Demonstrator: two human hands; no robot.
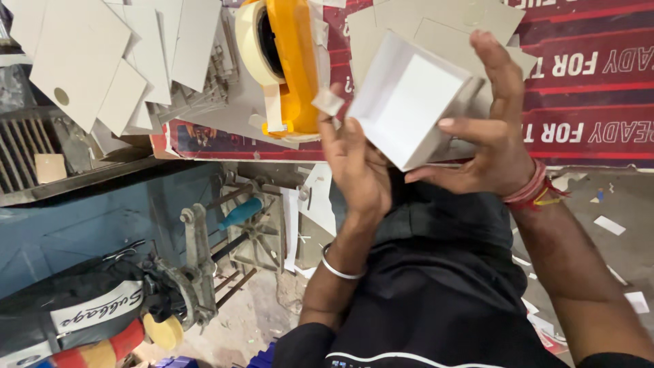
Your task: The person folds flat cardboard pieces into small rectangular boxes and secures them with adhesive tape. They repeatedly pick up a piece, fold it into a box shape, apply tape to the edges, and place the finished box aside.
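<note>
A small open white cardboard box (407,102) is held up in front of me, its hollow side facing me. My left hand (354,160) supports its lower left side, fingers pointing up. My right hand (494,129) grips the right wall, thumb across the front and fingers behind. A small scrap of tape or card (328,102) sticks up at my left fingertips. An orange tape dispenser (289,65) with a roll of pale tape lies just left of the box on the work surface.
Grey cardboard sheets (102,61) lie stacked at the upper left and more (436,24) behind the box, on a red printed surface (593,102). Below left are a metal hand-lever machine (197,266), a blue-handled tool (240,212) and paper scraps (610,225) on the floor.
</note>
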